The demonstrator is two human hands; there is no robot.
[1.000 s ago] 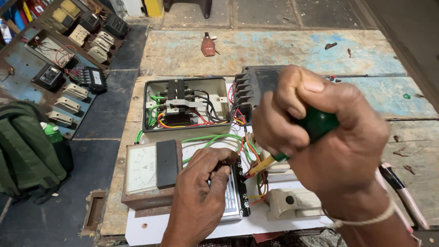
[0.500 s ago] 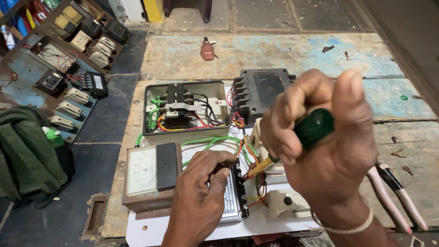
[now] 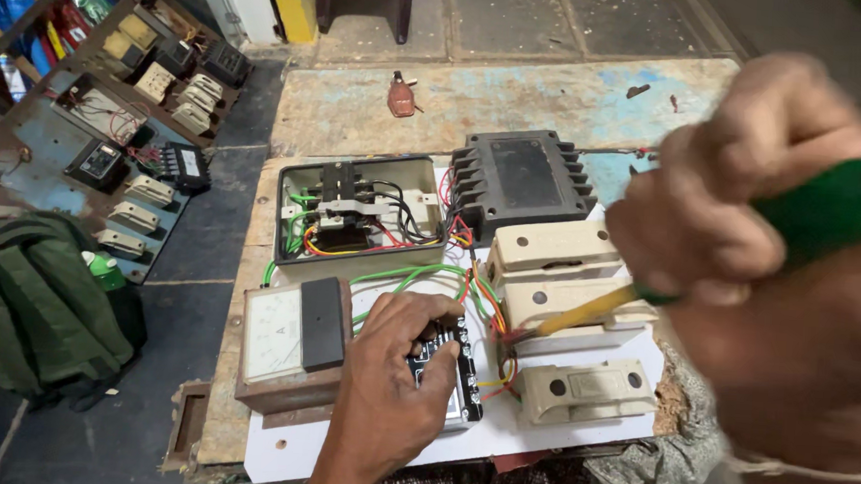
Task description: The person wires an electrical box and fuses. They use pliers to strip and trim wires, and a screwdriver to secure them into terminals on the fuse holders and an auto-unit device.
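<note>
Right hand (image 3: 793,251) fisted tight round a green-handled screwdriver with yellow shaft (image 3: 584,314), fingers pressed fully closed on the handle, close to the lens and blurred. Shaft slants down-left; tip sits in the bunch of red, yellow and green wires (image 3: 490,319) between the small black terminal unit and the cream porcelain fuse holders (image 3: 574,308) on the right side of the white mounting board (image 3: 360,459). Exact screw under the tip: cannot tell.

Left hand (image 3: 394,368) lies palm-down near the board's front edge, fingers curled and pressing on the small black terminal unit (image 3: 453,371), steadying it; nothing pinched.

Progress, judged from layout: most parts already sit on the board, i.e. open cream switch box with wired black contactor (image 3: 353,213) at rear left, black ribbed breaker block (image 3: 522,178) at rear centre, wood-cased analogue meter (image 3: 293,338) at front left, three fuse holders at right. Wiring runs between them, so mounting looks mostly done. Still left, it seems: tightening terminals at the wire bunch; switch box has no cover on.
</note>
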